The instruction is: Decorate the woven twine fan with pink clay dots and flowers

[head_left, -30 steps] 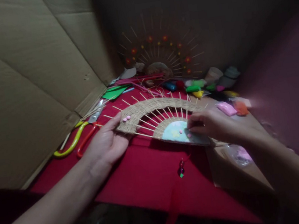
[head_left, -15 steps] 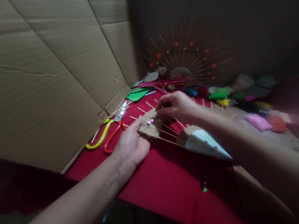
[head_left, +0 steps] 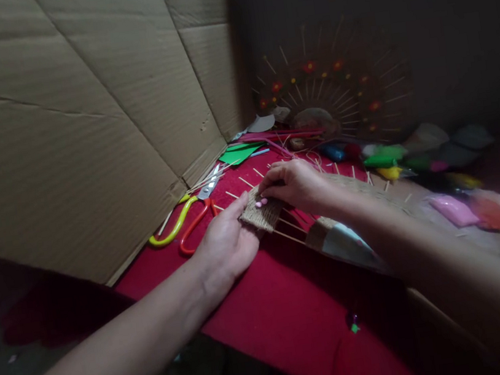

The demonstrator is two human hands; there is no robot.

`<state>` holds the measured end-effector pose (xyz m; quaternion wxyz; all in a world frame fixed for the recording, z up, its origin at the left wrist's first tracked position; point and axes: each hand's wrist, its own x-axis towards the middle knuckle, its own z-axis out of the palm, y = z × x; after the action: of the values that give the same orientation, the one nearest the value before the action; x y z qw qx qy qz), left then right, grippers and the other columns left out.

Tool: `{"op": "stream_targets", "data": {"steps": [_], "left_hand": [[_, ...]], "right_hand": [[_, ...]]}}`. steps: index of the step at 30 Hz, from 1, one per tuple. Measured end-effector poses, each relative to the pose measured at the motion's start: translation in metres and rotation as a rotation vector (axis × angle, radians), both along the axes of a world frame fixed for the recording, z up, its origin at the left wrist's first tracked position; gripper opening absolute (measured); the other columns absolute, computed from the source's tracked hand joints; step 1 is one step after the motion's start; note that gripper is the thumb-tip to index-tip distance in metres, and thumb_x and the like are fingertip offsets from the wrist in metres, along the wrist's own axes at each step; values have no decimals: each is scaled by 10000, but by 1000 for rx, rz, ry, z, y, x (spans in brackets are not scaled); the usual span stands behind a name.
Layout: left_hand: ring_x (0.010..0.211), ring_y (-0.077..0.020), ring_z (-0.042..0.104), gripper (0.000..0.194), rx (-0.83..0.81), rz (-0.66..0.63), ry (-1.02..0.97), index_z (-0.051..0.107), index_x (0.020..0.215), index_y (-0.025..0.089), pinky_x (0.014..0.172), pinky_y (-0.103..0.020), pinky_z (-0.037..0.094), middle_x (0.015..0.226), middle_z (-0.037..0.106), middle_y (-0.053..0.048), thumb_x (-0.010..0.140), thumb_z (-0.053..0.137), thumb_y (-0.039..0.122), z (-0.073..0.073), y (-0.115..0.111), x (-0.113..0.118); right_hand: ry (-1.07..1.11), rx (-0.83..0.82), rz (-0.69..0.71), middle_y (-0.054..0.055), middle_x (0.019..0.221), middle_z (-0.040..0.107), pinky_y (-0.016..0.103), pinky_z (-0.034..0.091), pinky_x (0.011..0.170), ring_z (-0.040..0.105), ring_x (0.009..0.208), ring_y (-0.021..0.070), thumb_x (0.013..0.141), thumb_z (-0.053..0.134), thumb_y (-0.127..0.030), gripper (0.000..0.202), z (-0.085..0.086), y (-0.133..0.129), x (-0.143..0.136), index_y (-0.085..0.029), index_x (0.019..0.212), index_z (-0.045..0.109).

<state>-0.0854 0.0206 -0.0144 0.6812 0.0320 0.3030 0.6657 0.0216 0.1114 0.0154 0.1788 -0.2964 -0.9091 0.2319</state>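
Note:
A fan of twine woven over thin sticks (head_left: 261, 216) lies over the red surface, its far part hidden behind my right arm. My left hand (head_left: 232, 239) grips the fan's left edge, thumb on top and fingers underneath. Small pink clay pieces (head_left: 261, 203) sit on the weave beside that thumb. Over them, my right hand (head_left: 299, 185) has its fingertips pinched together, close to or touching the pink pieces. Whatever is in the pinch is too small to make out. A pale, white-covered section (head_left: 344, 242) forms the fan's base, partly under my right forearm.
Scissors with yellow and red handles (head_left: 193, 214) lie left of the fan. A tall cardboard panel (head_left: 83, 124) stands at the left. Green sheets (head_left: 238, 154) lie behind. A flower-decorated fan (head_left: 324, 90) stands at the back. Pink clay (head_left: 453, 208) and other coloured packets lie right.
My right fingertips have moved left and down across the weave to the pink pieces. My left hand keeps its hold on the fan. The whole view has shifted slightly.

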Motion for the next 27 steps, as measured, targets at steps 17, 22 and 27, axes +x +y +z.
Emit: {"op": "stream_targets", "data": {"steps": [17, 22, 27], "left_hand": [[878, -199, 661, 298, -5, -4, 6, 630, 909, 85, 875, -358, 521, 896, 699, -123, 944, 346, 169, -1, 1, 0], [867, -199, 658, 296, 7, -2, 2, 626, 860, 87, 869, -363, 522, 866, 696, -124, 942, 353, 165, -2, 1, -1], [809, -178, 658, 300, 1, 1, -19, 613, 824, 90, 833, -337, 532, 831, 692, -114, 947, 348, 160, -4, 1, -1]], "right_hand": [[-95, 261, 148, 53, 786, 609, 235, 400, 637, 548, 690, 124, 824, 532, -59, 245, 2, -11, 8, -157, 800, 756], [-84, 265, 146, 47, 770, 608, 228, 401, 630, 540, 679, 118, 816, 516, -36, 283, 5, -12, 8, -166, 849, 764], [-55, 260, 130, 39, 762, 623, 220, 402, 617, 543, 661, 112, 813, 533, -35, 275, 5, -12, 7, -174, 860, 766]]}}
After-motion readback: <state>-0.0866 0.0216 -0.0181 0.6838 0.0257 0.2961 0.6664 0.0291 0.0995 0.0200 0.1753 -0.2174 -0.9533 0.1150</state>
